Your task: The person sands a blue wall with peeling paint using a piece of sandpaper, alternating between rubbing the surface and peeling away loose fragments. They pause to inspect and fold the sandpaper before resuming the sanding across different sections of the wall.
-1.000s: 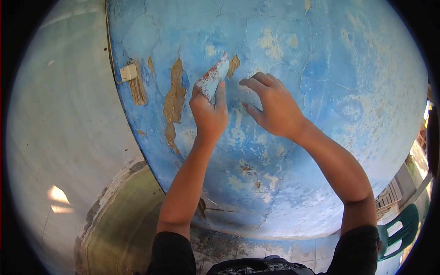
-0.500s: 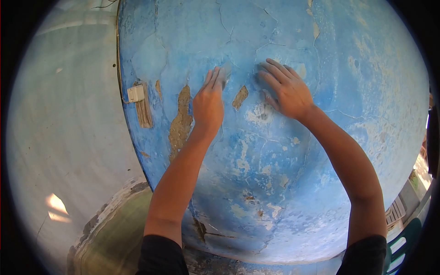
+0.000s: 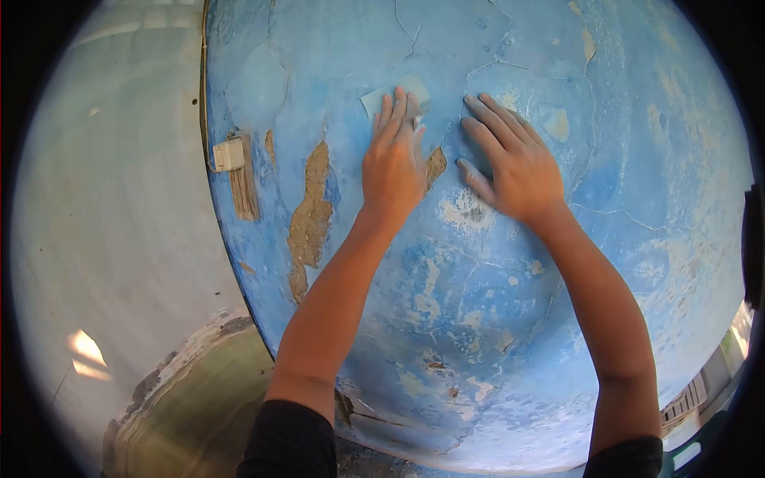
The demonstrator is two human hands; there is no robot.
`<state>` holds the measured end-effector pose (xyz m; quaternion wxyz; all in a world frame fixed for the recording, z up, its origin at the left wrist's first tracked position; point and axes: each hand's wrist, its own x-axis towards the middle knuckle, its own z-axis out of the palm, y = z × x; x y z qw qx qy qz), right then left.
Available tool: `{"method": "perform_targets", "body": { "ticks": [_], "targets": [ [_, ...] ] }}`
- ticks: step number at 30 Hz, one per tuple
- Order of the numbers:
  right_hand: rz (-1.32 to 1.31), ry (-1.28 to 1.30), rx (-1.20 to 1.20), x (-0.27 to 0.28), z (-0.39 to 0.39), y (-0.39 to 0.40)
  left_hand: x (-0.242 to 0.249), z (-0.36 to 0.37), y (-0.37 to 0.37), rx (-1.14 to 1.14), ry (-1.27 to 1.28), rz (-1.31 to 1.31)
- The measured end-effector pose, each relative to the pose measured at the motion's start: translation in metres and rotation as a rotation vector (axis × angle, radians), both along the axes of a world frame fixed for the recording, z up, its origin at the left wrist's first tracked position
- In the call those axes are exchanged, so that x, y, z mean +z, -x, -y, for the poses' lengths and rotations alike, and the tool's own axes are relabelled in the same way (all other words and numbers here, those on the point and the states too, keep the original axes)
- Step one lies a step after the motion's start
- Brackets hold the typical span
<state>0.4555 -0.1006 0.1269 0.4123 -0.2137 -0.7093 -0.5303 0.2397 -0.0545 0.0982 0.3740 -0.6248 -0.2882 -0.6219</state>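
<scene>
My left hand (image 3: 394,163) lies against the cracked blue wall (image 3: 494,319), fingers long and close together, thumb at the right side. Under its fingertips it holds a thin pale sheet (image 3: 370,102) with straight edges, pressed to the wall; its material cannot be made out. Just right of that hand is a brown bare patch (image 3: 435,166) in the paint. My right hand (image 3: 518,163) rests flat on the wall, fingers apart and thumb out, holding nothing. Grey dust coats its fingers. A whitish scraped spot (image 3: 468,213) shows below its thumb.
A white switch box (image 3: 229,155) on a wooden strip (image 3: 245,195) is fixed near the wall's left edge. A long strip of exposed plaster (image 3: 309,215) runs left of my left arm. A pale side wall (image 3: 119,199) stands at left. Part of a green chair (image 3: 689,454) shows at lower right.
My left hand has moved up and right along the wall, and the pale sheet now shows beneath its fingers. My right hand has shifted slightly, its fingers now sharper. The view has tilted a little.
</scene>
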Motion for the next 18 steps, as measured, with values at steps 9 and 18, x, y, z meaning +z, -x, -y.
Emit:
{"method": "perform_targets", "body": {
  "ticks": [9,18],
  "targets": [
    [-0.005,0.002,0.006,-0.005,-0.003,-0.002,0.001,-0.002,0.005,-0.023,-0.032,-0.028],
    [-0.037,0.012,-0.024,-0.007,-0.003,-0.003,0.002,0.000,0.003,-0.054,0.015,0.056]
  ]
}}
